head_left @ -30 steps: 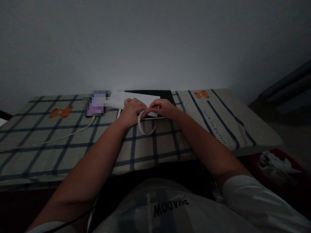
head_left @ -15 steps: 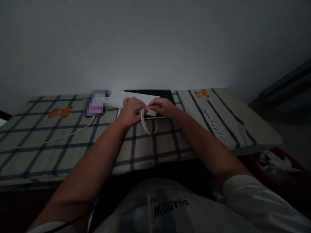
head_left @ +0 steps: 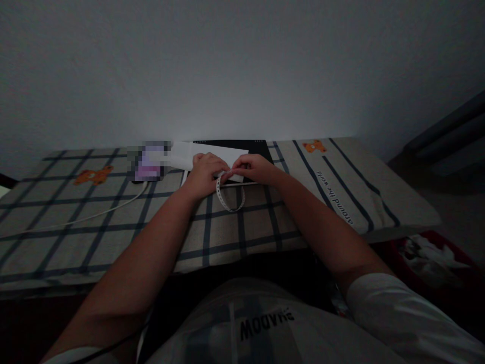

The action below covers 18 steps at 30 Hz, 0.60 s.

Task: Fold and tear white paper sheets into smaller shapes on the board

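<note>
My left hand (head_left: pixel 206 172) and my right hand (head_left: pixel 253 168) meet at the far middle of the table, fingers pinched together. Between them they hold a thin white perforated strip (head_left: pixel 227 198), which curls down in a loop onto the checked cloth. The hands rest over a white sheet of paper (head_left: pixel 212 151) that lies on a black board (head_left: pixel 235 145). The room is dim and the fingertips are hard to make out.
A checked tablecloth (head_left: pixel 113 222) with orange bear prints covers the table against a plain wall. A blurred-out object (head_left: pixel 148 161) lies left of the hands, with a white cable (head_left: pixel 94 215) running leftward. A red bin (head_left: pixel 428 258) with crumpled white material sits low right.
The loop of the strip has shifted slightly, swinging right and then back a little. Both hands stay in nearly the same place.
</note>
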Each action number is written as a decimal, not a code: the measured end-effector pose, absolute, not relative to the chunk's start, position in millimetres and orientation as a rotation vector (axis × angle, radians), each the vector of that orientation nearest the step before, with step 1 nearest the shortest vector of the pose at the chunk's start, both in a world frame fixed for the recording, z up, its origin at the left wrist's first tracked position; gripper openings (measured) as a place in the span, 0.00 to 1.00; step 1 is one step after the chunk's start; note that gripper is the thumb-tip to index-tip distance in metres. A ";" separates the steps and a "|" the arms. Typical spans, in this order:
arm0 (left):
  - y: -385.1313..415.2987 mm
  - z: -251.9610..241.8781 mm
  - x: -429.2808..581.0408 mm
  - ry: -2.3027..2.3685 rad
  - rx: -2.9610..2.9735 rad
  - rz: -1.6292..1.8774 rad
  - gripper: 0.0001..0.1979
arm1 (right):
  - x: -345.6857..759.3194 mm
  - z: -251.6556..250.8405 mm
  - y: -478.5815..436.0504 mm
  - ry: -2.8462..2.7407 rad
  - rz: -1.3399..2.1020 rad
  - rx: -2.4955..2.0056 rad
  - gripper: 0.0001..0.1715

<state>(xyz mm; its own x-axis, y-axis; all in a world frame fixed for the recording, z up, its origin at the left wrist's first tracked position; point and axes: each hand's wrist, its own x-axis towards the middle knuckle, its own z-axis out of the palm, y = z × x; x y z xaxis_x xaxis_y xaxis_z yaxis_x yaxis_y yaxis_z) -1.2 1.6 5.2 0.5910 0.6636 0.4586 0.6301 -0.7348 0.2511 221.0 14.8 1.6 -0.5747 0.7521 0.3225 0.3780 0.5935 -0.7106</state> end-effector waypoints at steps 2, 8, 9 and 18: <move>1.5 5.3 -0.9 1.117 2.746 0.840 0.27 | 220.7 0.7 16.1 -2.219 0.760 -0.878 0.16; 2.6 4.1 -2.2 1.111 2.726 0.889 0.23 | 219.5 -0.3 18.4 -2.250 0.720 -0.801 0.15; 2.5 4.4 -2.4 1.110 2.727 0.897 0.22 | 219.7 -0.1 18.3 -2.242 0.731 -0.799 0.15; 1.3 7.1 -3.0 1.137 2.738 0.857 0.18 | 222.4 2.4 13.6 -2.179 0.940 -0.911 0.15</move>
<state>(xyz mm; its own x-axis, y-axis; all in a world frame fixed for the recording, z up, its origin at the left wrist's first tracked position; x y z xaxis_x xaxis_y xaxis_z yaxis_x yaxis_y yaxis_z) -3.0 1.3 7.1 0.5746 0.6687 0.4719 0.6381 -0.7271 0.2534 222.4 13.6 2.4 -0.5909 0.7697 0.2415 0.3522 0.5155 -0.7812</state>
